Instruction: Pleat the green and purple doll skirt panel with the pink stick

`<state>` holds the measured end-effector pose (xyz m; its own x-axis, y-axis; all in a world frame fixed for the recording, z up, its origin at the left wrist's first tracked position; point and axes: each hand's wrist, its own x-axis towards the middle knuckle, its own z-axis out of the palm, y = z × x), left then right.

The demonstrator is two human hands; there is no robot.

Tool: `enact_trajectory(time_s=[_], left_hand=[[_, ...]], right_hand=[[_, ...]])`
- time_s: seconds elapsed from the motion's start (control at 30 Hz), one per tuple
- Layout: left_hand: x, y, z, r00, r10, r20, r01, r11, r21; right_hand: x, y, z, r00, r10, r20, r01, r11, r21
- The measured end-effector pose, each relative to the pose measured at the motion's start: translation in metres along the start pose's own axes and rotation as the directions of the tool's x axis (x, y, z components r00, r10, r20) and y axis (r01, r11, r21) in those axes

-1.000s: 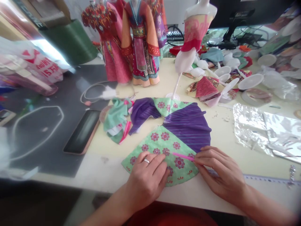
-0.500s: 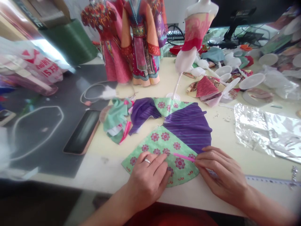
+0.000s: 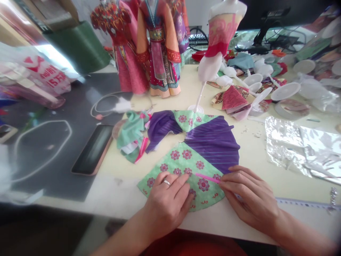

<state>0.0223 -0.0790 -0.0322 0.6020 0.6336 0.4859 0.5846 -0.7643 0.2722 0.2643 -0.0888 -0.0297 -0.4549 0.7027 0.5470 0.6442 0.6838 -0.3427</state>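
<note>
A green fabric panel with pink flowers (image 3: pixel 174 155) lies flat near the table's front edge, joined to a purple striped panel (image 3: pixel 213 142). My left hand (image 3: pixel 170 199), with a ring on one finger, rests on the green panel, its fingers spread and holding nothing. At the panel's right edge, my right hand (image 3: pixel 247 199) pinches a thin pink stick (image 3: pixel 206 177) whose free end points left over the flowers. Another purple piece (image 3: pixel 163 124) and a green flowered piece continue at the back. Crumpled green cloth (image 3: pixel 131 133) lies to the left.
Dressed doll figures (image 3: pixel 160 53) and a bare-shouldered mannequin (image 3: pixel 222 32) on a stand are behind. A phone (image 3: pixel 93 149) lies left. Silvery plastic bags (image 3: pixel 301 149), a ruler strip (image 3: pixel 301 202) and doll parts (image 3: pixel 286 91) are at right.
</note>
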Motion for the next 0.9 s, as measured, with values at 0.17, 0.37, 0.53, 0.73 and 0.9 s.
enact_trajectory(time_s=[0.17,0.37,0.53,0.73,0.9], left_hand=[[-0.0011,0.0007,-0.0009,1.000,-0.010,0.009,0.010,1.000,0.006],[0.0021,0.0015,-0.0005,0.999,0.022,0.026,-0.024,0.997,0.071],[0.0059,0.0032,0.0012,0.998,0.060,0.015,-0.062,0.988,0.139],[0.0027,0.0026,0.0002,0.999,0.036,-0.005,-0.036,0.994,0.104],[0.0005,0.0025,-0.0017,0.999,0.035,0.000,-0.035,0.996,0.088]], right_hand=[[-0.0001,0.0006,0.0004,1.000,-0.020,-0.010,0.020,1.000,-0.010],[-0.0007,0.0004,0.0004,1.000,-0.010,-0.001,0.010,1.000,-0.008],[0.0033,-0.0021,-0.0016,0.998,0.043,-0.046,-0.040,0.998,0.050],[0.0091,-0.0045,-0.0046,0.989,0.088,-0.117,-0.077,0.993,0.092],[0.0071,-0.0052,-0.0031,0.981,0.130,-0.142,-0.109,0.984,0.144]])
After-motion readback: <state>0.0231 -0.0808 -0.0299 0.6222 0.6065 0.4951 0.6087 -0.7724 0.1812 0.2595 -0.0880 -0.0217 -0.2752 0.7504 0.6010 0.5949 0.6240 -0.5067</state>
